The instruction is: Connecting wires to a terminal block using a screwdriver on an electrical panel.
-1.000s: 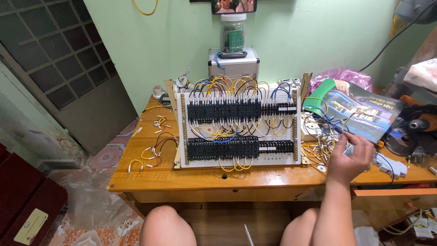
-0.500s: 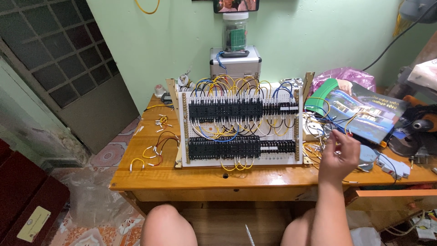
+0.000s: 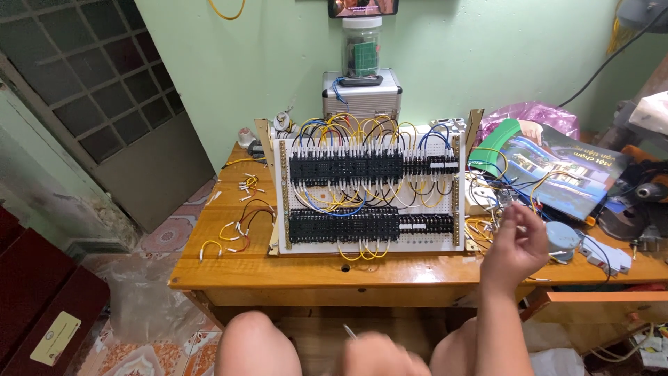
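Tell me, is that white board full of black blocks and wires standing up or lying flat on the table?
Standing up, tilted back a little: the white wiring board rests on its lower edge on the wooden table, propped by wooden side pieces.

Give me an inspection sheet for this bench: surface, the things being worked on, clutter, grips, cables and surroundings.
Surface: wooden table, front strip bare.
Job's things: white wiring board propped upright, two rows of black terminal blocks, yellow, blue and white jumpers.
Clutter: magazine, pink bag, round grey part, metal case with a jar on it.
Grips: right hand raised beside the board, fingers pinched, anything held too small to tell; left hand low and blurred, holding a thin pale piece.
Cables: loose wire pieces left of board; wire tangle right.
Surroundings: green wall, grey door, tiled floor.
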